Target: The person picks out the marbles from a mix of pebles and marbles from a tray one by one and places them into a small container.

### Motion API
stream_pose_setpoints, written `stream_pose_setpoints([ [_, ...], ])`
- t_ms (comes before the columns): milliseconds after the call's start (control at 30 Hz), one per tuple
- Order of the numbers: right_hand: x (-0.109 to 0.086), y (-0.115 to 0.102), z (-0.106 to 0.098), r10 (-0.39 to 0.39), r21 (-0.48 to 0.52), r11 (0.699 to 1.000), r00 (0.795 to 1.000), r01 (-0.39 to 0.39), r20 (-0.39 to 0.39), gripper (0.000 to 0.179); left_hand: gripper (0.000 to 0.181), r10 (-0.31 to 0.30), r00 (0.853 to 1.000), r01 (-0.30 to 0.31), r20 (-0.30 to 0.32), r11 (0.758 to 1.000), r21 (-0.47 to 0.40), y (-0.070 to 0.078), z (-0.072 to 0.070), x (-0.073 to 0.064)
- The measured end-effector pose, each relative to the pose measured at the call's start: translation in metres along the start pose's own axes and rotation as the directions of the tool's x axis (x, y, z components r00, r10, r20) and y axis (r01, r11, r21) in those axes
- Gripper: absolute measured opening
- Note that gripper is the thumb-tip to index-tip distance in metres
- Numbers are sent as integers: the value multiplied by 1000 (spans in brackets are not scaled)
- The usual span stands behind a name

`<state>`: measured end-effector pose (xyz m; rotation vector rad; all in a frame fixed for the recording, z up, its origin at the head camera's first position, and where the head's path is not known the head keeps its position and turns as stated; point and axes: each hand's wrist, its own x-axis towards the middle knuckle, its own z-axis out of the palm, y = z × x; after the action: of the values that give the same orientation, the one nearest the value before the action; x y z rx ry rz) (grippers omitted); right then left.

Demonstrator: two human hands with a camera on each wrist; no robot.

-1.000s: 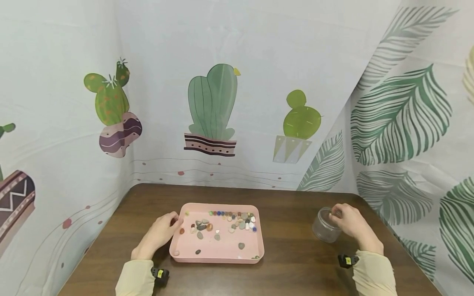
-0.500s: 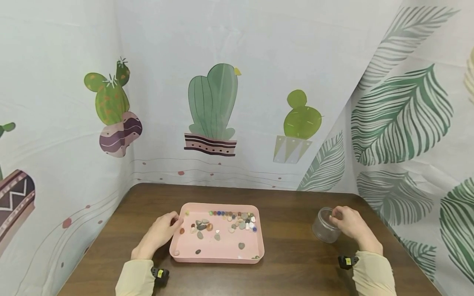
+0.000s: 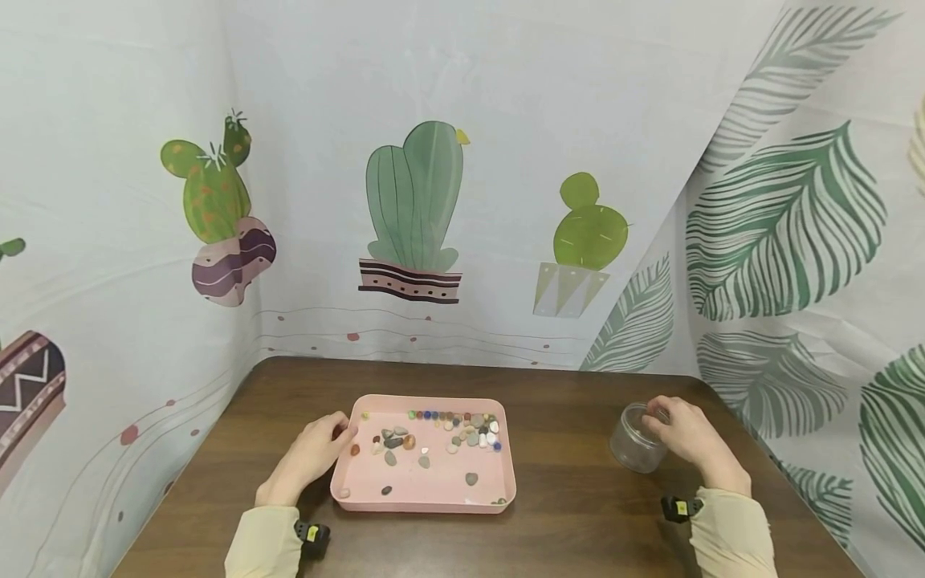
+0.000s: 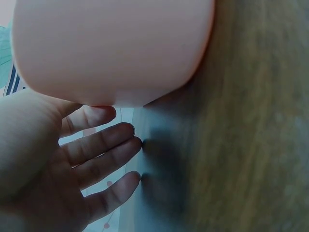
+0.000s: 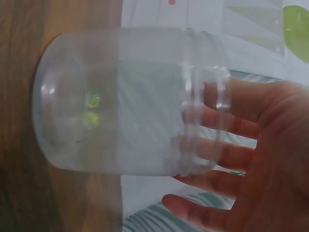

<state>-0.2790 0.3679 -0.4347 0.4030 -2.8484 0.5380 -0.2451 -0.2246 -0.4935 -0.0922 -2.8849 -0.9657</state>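
Loose and spread, the fingers of our left hand (image 3: 303, 457) stand apart just beside the left wall of the pink tray (image 3: 441, 486). We see 4 of them in the left wrist view; the thumb's tip is hidden behind the tray, so we cannot tell whether it touches. Our right hand (image 3: 690, 437) is at the mouth of the clear jar (image 3: 636, 453), fingers also apart. We see some fingertips through the jar's ridged neck, but cannot tell whether they touch it.

The jar stands upright toward the right edge of the table (image 3: 578, 482). The tray lies left of the table's middle, well apart from the jar. Inside it, we see a row of beads (image 3: 428, 416) along the far edge, running toward the far right corner, and white stones (image 3: 494, 429) by the right edge above a blue bead (image 3: 497, 447). Dark stones (image 3: 393, 443) cluster in the left half. We find a yellow-green bead (image 3: 364, 416) at the far left corner, a red-brown stone (image 3: 355, 450) by the left edge, and a pale stone (image 3: 344, 493) at the near left corner.

Farther out, we see 2 cream sleeves (image 3: 263, 542) and, beyond the table's far edge, a cactus-printed cloth (image 3: 506, 80).
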Motion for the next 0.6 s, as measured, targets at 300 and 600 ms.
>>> stream_pose_setpoints([
  [300,7,-27,-13,-130,-22,991,982,129,-140,16,13,-5,1000,5,-2,1000,4,2,-1,1],
  [600,18,-76,0,-269,-18,963,953,269,-142,15,13,-3,1000,3,-4,1000,7,1,0,1],
])
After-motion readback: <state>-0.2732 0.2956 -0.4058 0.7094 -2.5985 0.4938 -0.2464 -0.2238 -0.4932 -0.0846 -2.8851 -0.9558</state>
